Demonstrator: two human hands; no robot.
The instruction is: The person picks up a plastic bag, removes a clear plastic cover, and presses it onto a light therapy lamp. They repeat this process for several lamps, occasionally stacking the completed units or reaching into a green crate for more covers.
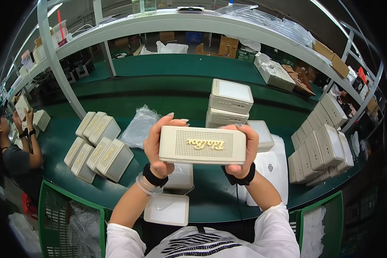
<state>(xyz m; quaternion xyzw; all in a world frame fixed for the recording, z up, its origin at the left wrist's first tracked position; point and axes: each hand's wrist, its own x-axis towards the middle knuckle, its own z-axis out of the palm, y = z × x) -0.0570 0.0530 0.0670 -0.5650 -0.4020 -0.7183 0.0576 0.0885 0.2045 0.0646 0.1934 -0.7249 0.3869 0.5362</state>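
A cream box-shaped speaker (202,158) is held up level in front of me, above the green table (210,206). Its perforated front faces me, with raised gold script that looks upside down. My left hand (155,146) grips one end and my right hand (247,148) the other, both with fingers curled round it. Under my left wrist, two more cream units with white panels lie near the table edge, the closer one a speaker-like box (167,210). Beyond my right hand stands a stack of similar speakers (230,103).
Several speakers (105,148) stand in rows at left, beside clear plastic bags (142,127). More are piled (318,148) at right. White packing sheets (273,176) lie right of centre. Green crates (73,228) flank me. An overhead shelf (180,21) spans the table. A co-worker (19,146) holds a similar box.
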